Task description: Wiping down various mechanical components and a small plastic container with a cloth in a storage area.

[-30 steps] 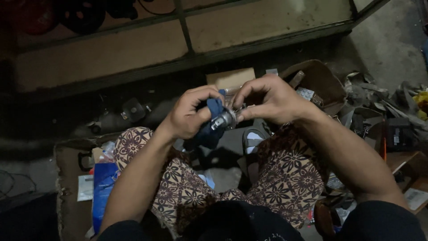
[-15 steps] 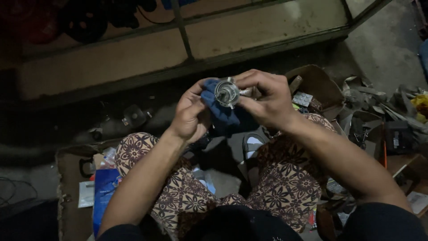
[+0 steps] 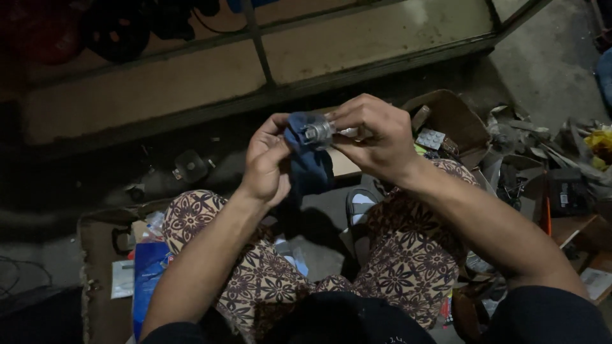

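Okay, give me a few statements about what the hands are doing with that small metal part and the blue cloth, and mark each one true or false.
1. The right hand holds a small shiny metal part. True.
2. The left hand is empty and rests on the knee. False: it is raised and grips a blue cloth.
3. The cloth touches the metal part. True.
4. The person wears plain white trousers. False: the patterned trousers are brown with a flower print.
5. A blue bag lies by the person's left leg. True.

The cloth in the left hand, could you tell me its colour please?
Dark blue cloth, seen in the head view.
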